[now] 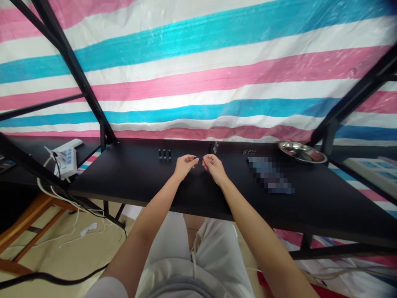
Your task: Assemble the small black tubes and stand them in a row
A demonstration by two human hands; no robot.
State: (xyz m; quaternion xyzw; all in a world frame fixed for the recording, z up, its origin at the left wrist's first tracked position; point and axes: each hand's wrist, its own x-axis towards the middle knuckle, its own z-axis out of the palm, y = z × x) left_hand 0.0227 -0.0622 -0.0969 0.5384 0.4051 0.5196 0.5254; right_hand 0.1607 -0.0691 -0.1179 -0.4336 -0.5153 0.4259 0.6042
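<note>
Above the middle of the black table, my left hand (185, 165) and my right hand (214, 166) face each other with fingertips nearly meeting. Both are closed in a pinch on a small dark cylinder (200, 158), mostly covered by the fingers. To the left, three small black cylinders with pale ends (164, 154) stand in a row. Just beyond my right hand lie some clear and whitish small pieces (216, 147) beside dark ones (211, 147). Farther right, several tiny clear pieces (249, 152) are laid out, too small to name.
A shiny metal tray (282, 145) sits at the table's back right, with a pixelated flat item (269, 176) nearer me. Black metal frame bars (77, 78) rise on both sides. A striped plastic sheet (201, 70) hangs behind. A white power strip (70, 163) with cables lies left.
</note>
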